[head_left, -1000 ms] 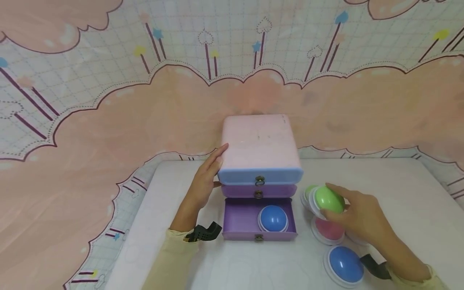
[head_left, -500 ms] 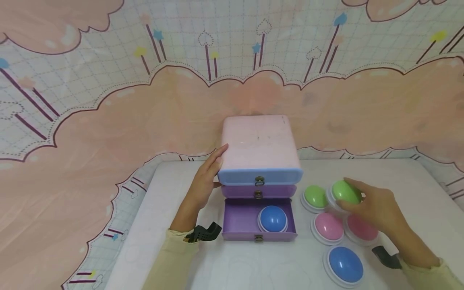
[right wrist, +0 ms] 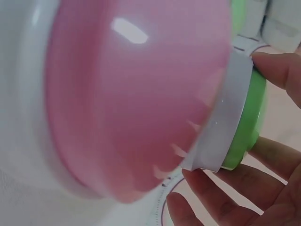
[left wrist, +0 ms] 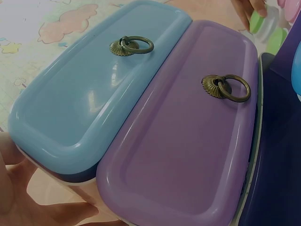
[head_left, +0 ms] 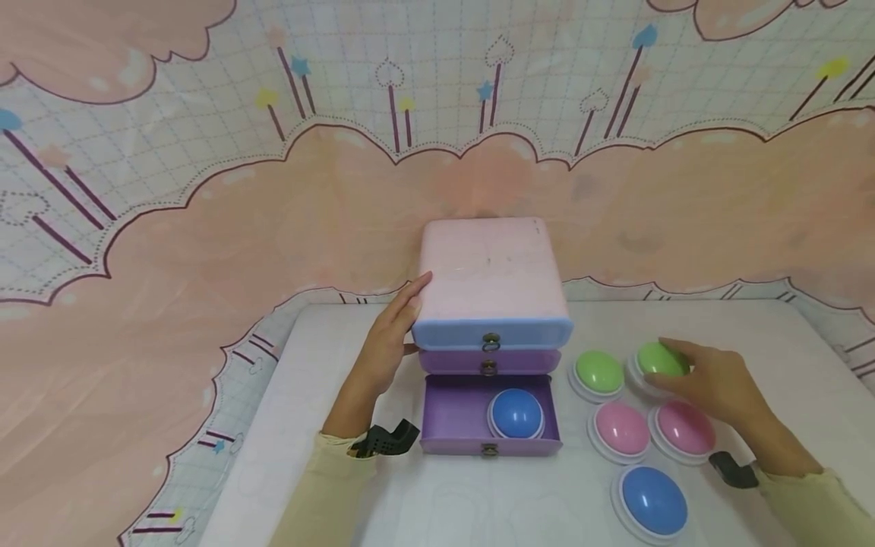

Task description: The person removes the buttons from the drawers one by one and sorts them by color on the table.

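Note:
My right hand [head_left: 711, 380] grips a green dome-topped button [head_left: 660, 360] with a white base, thumb and fingers around its sides. In the right wrist view the fingertips sit at the rim of this green button [right wrist: 247, 117]. My left hand [head_left: 386, 334] rests against the left side of a small drawer chest [head_left: 488, 266] with a pink top. One purple drawer [head_left: 451, 414] is pulled out at the bottom, and a blue dome button [head_left: 516, 413] lies in its right part. In the left wrist view, fingers reach along the chest beside the blue drawer front [left wrist: 94, 94].
To the left of the held button stands another green button [head_left: 599, 371]. Two pink buttons, a left one [head_left: 622, 428] and a right one [head_left: 686, 428], stand in front, with a blue button [head_left: 654, 500] nearest. All are on the white table [head_left: 478, 501]; a patterned cloth [head_left: 342, 213] hangs behind.
My right hand has carried the green button rightward and down, away from the other green one, to behind the right pink button. The left hand has stayed on the chest.

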### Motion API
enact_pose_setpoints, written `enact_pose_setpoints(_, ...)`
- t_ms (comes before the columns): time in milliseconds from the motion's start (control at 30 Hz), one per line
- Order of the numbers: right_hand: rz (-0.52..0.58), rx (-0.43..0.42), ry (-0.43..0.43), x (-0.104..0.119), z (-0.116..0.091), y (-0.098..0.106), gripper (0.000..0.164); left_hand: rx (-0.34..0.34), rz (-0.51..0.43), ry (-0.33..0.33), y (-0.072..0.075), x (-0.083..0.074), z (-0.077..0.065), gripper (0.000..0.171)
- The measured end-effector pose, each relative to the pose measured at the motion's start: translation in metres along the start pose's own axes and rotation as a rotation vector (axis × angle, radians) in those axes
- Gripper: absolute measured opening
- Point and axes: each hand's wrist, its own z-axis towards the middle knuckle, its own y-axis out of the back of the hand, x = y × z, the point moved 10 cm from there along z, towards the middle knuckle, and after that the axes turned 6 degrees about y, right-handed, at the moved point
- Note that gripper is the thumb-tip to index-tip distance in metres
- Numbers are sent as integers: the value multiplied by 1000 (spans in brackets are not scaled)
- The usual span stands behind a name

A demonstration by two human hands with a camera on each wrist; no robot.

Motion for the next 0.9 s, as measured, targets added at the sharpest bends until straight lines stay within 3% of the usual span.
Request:
enact_pose_setpoints(400,20,62,-24,-6,3,-14,95,-2,-6,4,0,2,1,46)
enact_pose_setpoints(900,11,79,-32,-9,6,-19,93,0,-10,0,0,1,0,46)
